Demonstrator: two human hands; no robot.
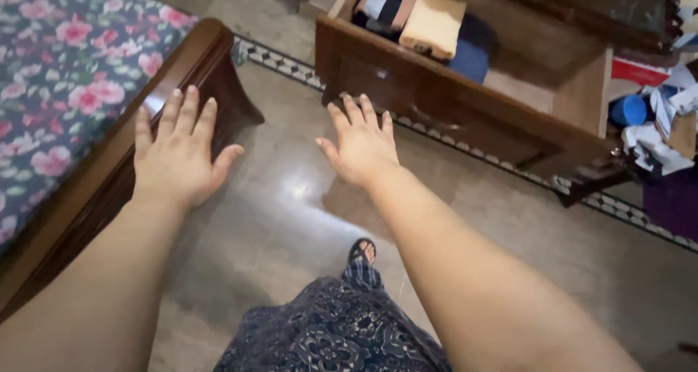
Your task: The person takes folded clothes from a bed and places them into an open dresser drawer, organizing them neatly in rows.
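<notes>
Both of my arms stretch forward over a shiny stone floor. My left hand (pixel 178 150) is flat with fingers together, palm down, hovering near the dark wooden bed frame (pixel 211 56). My right hand (pixel 361 143) is spread, palm down, just short of the front panel of an open wooden drawer (pixel 451 110). Neither hand holds anything. Inside the drawer lie folded clothes (pixel 434 23) in tan, blue, black and white.
A mattress with a pink floral cover (pixel 58 74) fills the left. A patterned tile border (pixel 283 63) runs across the floor. Clutter with a blue round object (pixel 629 110) and white cloths sits at the right. My sandalled foot (pixel 361 252) and dark patterned garment show below.
</notes>
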